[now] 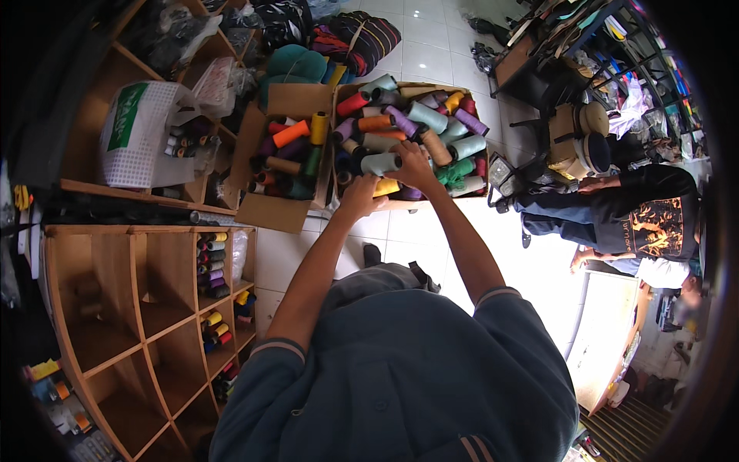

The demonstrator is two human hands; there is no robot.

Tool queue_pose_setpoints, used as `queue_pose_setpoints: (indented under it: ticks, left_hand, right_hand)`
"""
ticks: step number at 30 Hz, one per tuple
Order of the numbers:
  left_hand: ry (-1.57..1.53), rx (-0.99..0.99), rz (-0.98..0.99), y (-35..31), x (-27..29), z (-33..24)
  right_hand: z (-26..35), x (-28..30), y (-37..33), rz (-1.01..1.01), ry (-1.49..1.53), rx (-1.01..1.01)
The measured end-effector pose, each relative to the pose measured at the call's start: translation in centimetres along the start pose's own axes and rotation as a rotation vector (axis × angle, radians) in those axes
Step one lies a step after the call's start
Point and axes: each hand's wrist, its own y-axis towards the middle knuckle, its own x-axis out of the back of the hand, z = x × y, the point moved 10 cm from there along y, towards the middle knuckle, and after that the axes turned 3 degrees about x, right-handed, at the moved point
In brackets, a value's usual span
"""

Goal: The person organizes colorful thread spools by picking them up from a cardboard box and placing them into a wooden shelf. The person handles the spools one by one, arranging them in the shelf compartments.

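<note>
A cardboard box (336, 165) full of thread spools in many colours stands in front of me. My right hand (416, 167) reaches in over its near side, with curled fingers at the right end of a pale grey-green thread spool (380, 163). Just left of it, my left hand (360, 197) is at the box's near edge. A yellow thread spool (387, 187) shows between its thumb and fingers. Close to my right hand lie a tan spool (436, 146) and a green spool (456, 170). My fingertips are partly hidden.
A second open box (271, 212) with spools adjoins on the left. Wooden cubbyhole shelves (146, 341) line the left side, some holding spools. A white bag (146, 138) sits on the upper shelf. At right, another person (616, 215) is beside a table (608, 331). Striped cloth bundles (362, 42) lie beyond.
</note>
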Motion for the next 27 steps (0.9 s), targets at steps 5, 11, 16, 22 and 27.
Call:
queue_pose_setpoints:
  ticks: [5,11,16,22,27]
  left_hand:
    - [0.226,-0.027,-0.136,1.2,0.1,-1.1]
    - [-0.55,0.291,-0.27,-0.8,1.7,4.0]
    - [-1.407,0.464,-0.361,-5.6,7.0,5.1]
    - [-1.201,0.476,-0.771,-16.5,16.5,9.6]
    - [-0.87,0.616,-1.164,-31.9,23.8,16.0]
  right_hand:
    - [-5.5,0.8,-0.8,-0.214,0.731,-0.383]
    - [-0.8,0.3,0.5,-0.184,1.971,-0.577]
    - [4.6,-3.2,2.1,0.211,1.756,-0.503]
    - [20.4,-8.7,5.2,0.584,1.694,-0.307]
    - [36.3,-13.6,7.2,0.79,1.577,0.043]
